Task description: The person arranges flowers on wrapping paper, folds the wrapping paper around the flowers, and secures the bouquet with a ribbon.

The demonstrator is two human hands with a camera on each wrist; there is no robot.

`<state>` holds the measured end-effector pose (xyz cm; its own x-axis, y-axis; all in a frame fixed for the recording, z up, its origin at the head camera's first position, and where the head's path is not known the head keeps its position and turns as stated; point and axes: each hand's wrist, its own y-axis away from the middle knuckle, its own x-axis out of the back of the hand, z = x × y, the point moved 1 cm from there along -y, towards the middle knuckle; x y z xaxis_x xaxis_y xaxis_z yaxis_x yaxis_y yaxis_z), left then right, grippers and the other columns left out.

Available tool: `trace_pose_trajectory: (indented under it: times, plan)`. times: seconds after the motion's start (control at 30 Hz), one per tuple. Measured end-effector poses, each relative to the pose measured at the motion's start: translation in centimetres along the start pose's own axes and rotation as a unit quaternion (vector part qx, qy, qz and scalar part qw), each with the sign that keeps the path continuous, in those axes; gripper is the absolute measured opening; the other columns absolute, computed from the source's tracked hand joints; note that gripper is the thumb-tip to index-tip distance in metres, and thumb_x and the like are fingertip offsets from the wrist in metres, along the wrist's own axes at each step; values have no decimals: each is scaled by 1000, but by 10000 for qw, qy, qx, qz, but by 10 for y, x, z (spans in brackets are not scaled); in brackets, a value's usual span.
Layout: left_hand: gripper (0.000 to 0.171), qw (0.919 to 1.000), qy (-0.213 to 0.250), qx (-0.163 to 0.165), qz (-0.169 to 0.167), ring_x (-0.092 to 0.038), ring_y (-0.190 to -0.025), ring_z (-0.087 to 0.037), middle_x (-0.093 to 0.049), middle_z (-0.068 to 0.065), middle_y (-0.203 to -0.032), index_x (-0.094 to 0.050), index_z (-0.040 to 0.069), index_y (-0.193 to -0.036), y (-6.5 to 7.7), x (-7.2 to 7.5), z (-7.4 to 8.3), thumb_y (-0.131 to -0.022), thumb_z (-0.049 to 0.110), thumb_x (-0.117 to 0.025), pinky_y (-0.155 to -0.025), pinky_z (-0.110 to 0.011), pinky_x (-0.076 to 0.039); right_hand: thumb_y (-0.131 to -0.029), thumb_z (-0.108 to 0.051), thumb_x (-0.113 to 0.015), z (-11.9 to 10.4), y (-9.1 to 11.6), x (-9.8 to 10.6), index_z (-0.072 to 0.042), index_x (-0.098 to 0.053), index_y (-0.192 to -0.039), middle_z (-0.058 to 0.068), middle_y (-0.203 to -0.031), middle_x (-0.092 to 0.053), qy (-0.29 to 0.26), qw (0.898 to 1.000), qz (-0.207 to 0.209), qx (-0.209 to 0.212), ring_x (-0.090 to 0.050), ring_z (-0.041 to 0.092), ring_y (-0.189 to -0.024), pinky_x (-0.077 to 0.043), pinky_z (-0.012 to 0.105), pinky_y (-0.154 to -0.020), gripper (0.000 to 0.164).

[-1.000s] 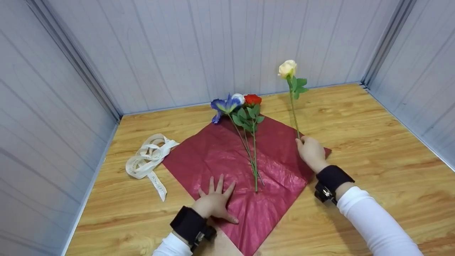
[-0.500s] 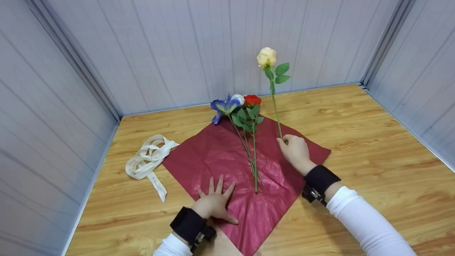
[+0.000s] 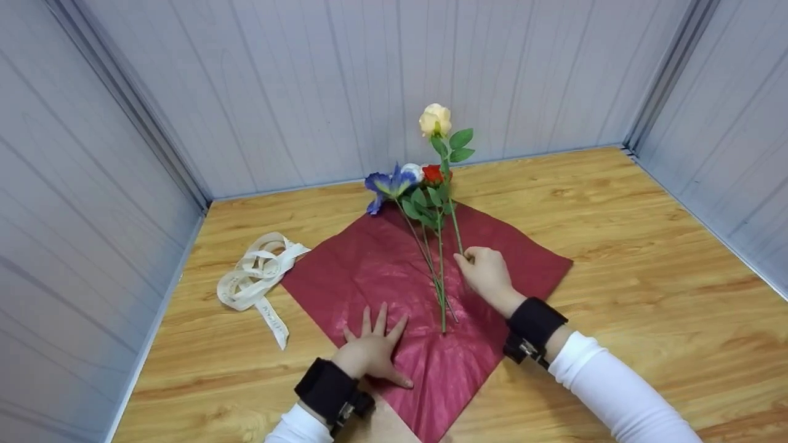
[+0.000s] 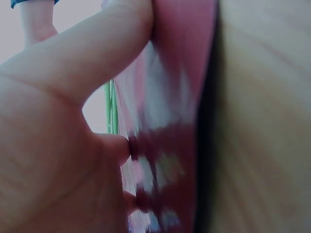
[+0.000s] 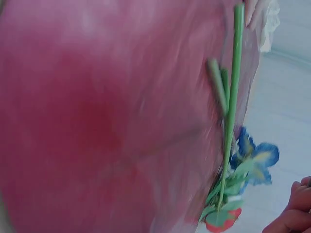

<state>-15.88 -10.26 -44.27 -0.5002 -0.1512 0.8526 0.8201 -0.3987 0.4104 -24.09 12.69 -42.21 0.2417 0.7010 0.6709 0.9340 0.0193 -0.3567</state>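
Pale, wood-grained panel walls [image 3: 277, 104] enclose a light-brown wooden tabletop [image 3: 652, 240] on three visible sides. On it a deep-red, crinkled, slightly glossy square sheet [image 3: 345, 264] lies as a diamond, one corner towards the person.

The left hand [image 3: 369, 355] rests on the sheet near its lower left edge, fingers straight and splayed, its grip closed on nothing; it probably steadies the light sheet so it cannot slide.

The right hand [image 3: 489, 274] pinches the green stem of a cream-coloured, leafy rose [image 3: 435, 120] over the right part of the sheet. Being held low on the stem likely keeps bloom and leaves free of the fingers. Whether the stem touches the sheet cannot be told.

A blue-violet iris with yellow markings [image 3: 389, 186], a partly hidden white bloom [image 3: 412, 172] and a bright-red flower with green leaves [image 3: 433, 175] lie with heads at the far corner and stems converging over the middle, an arrangement that seems to gather the stems and spare the petals.

Printed white ribbon [image 3: 255, 274] sits in loose loops beside the left corner, apparently set aside within reach.
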Motion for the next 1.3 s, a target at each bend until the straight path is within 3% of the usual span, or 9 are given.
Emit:
trace_pose_trajectory:
  times: [0.2,0.5,0.77,1.0,1.3]
  plan:
    - [115,10000,8,-16,31,4,-145,-51,-1,-23,-163,-22,17,-159,0,-1,-1,-70,53,-86,-99,-81,-6,-94,-9,-66,-7,7,-9,-4,-61,-65,-7,-49,-37,-230,9996,-173,41,-35,8,-44,-31,27,-52,30]
    - [114,10000,-25,11,-9,4,-145,-51,-2,-22,-163,-22,18,-159,-3,-3,-3,-71,53,-85,-100,-81,-7,-92,-11,-69,-8,13,-23,-5,-61,-63,-8,-49,-38,-95,9992,-393,6,-36,7,-45,-31,26,-51,31]
    - [115,10000,-68,-11,35,3,-145,-52,-3,-23,-162,-22,17,-159,-1,-3,-3,-70,54,-85,-100,-81,-8,-93,-14,-69,-7,17,-29,-17,-34,-53,-10,-47,-24,83,9945,-1040,-103,-25,6,-42,-23,23,-48,54]
    - [115,10000,-17,-29,44,4,-145,-52,-3,-24,-162,-22,17,-159,-1,-1,-2,-71,53,-85,-100,-81,-8,-94,-15,-69,-5,17,-31,-17,-36,-52,-8,-47,-26,253,9911,-1298,-173,-26,7,-42,-25,23,-50,53]
    - [114,10000,8,-29,28,4,-145,-51,-2,-23,-163,-23,17,-159,-1,0,-1,-71,52,-86,-100,-81,-7,-93,-19,-70,-9,17,-32,-15,-43,-54,-8,-49,-29,336,9899,-1343,-320,-30,7,-44,-28,23,-51,48]
